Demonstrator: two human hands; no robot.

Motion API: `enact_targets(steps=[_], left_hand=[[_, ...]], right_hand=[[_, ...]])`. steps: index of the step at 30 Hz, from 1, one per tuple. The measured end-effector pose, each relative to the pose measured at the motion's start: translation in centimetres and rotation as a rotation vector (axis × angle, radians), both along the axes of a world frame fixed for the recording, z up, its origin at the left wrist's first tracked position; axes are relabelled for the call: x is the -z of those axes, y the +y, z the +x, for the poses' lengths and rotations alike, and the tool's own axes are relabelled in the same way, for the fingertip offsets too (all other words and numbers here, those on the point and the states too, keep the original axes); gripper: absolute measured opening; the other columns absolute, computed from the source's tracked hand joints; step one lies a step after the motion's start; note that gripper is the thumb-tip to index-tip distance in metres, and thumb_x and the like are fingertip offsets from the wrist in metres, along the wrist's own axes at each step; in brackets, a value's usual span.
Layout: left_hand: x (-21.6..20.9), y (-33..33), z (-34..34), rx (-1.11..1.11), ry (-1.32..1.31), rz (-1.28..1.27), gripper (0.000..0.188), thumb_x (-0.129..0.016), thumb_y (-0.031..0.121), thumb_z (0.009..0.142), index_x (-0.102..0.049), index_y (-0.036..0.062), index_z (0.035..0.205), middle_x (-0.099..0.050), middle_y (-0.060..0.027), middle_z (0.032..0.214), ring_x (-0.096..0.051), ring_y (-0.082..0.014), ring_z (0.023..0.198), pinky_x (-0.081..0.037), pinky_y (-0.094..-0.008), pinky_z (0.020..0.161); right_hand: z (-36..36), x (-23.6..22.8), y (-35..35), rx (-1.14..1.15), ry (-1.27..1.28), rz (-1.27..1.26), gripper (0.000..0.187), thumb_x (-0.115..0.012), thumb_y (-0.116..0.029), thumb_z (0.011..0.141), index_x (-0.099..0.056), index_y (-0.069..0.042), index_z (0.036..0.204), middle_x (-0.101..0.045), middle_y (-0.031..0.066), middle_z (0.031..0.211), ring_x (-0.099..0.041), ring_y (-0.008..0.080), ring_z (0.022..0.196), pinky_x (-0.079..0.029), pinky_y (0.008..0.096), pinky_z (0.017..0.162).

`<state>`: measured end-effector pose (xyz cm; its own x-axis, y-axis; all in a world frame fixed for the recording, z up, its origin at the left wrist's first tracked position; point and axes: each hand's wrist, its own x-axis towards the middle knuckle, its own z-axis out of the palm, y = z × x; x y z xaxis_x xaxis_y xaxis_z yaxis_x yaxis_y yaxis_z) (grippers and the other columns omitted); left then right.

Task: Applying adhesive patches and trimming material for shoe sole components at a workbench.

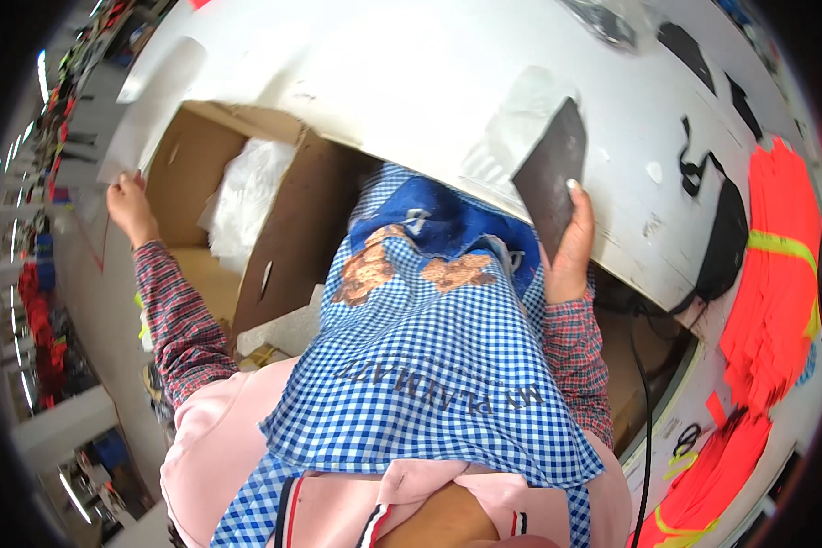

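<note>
My left hand (131, 210) is raised at the far left, beside an open cardboard box (279, 228). Its fingers pinch the edge of a thin translucent plastic sheet (151, 110), blurred by motion. White plastic bags (248, 201) lie bunched inside the box. My right hand (571, 245) is at the table's near edge, closed on a dark grey flat board (555, 164) that is held tilted, with the thumb along its right side. Just behind the board, a clear plastic bag (521, 114) lies on the white table (393, 82).
Black straps (694, 169) and a black fabric piece (726, 237) lie at the table's right. Neon orange garments (772, 274) with yellow bands are piled further right, near black scissors (687, 440). A black cable (647, 393) hangs by my right arm.
</note>
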<state>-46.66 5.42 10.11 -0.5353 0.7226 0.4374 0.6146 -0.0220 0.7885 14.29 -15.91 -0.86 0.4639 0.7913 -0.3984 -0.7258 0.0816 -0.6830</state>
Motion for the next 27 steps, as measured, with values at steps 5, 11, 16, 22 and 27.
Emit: enact_targets(steps=[5, 11, 16, 22, 27], left_hand=[[8.2, -3.4, -2.2, -0.1, 0.749, 0.021, 0.021, -0.056, 0.019, 0.096, -0.066, 0.0024, 0.105, -0.07, -0.0231, 0.093, -0.068, -0.0439, 0.088, -0.055, -0.0486, 0.077], [20.1, -5.9, 2.3, 0.274, 0.788, -0.645, 0.019, -0.052, 0.015, 0.094, -0.064, 0.0005, 0.097, -0.069, -0.0283, 0.088, -0.068, -0.0458, 0.083, -0.054, -0.0539, 0.074], [21.5, -7.9, 4.8, 0.519, 0.691, -1.052, 0.027, -0.06, 0.013, 0.083, -0.07, -0.0001, 0.104, -0.07, -0.0256, 0.1, -0.067, -0.0412, 0.1, -0.053, -0.0484, 0.089], [2.8, -5.7, 12.5, 0.44, 0.717, -0.785, 0.018, -0.066, 0.018, 0.088, -0.073, 0.0021, 0.094, -0.072, -0.0145, 0.084, -0.07, -0.0252, 0.08, -0.055, -0.0359, 0.073], [-7.6, -12.3, 22.7, 1.681, -0.151, -0.89, 0.013, -0.069, 0.011, 0.093, -0.072, -0.0007, 0.098, -0.068, -0.0008, 0.075, -0.06, -0.0079, 0.068, -0.047, -0.0246, 0.062]], right_hand=[[-0.7, -1.4, 0.0, -0.066, -0.033, 0.053, 0.043, -0.061, -0.031, 0.096, -0.059, 0.0, 0.125, -0.063, 0.0108, 0.123, -0.059, 0.023, 0.115, -0.043, 0.035, 0.104], [-1.2, -1.9, 0.4, -0.018, -0.088, 0.002, 0.042, -0.059, -0.031, 0.097, -0.059, 0.002, 0.123, -0.064, 0.0113, 0.119, -0.061, 0.0232, 0.109, -0.048, 0.0349, 0.096], [-1.5, -2.2, 0.2, -0.011, -0.111, -0.027, 0.043, -0.059, -0.031, 0.096, -0.059, 0.002, 0.124, -0.063, 0.0117, 0.119, -0.061, 0.023, 0.109, -0.047, 0.0344, 0.096], [-1.1, -2.5, 0.2, -0.021, -0.106, -0.061, 0.043, -0.059, -0.031, 0.096, -0.059, 0.002, 0.123, -0.064, 0.0122, 0.119, -0.061, 0.0235, 0.109, -0.048, 0.0351, 0.096], [-1.1, -2.3, 0.4, -0.006, -0.098, -0.019, 0.042, -0.06, -0.03, 0.095, -0.059, 0.002, 0.122, -0.064, 0.0133, 0.117, -0.062, 0.0246, 0.107, -0.05, 0.0357, 0.094]])
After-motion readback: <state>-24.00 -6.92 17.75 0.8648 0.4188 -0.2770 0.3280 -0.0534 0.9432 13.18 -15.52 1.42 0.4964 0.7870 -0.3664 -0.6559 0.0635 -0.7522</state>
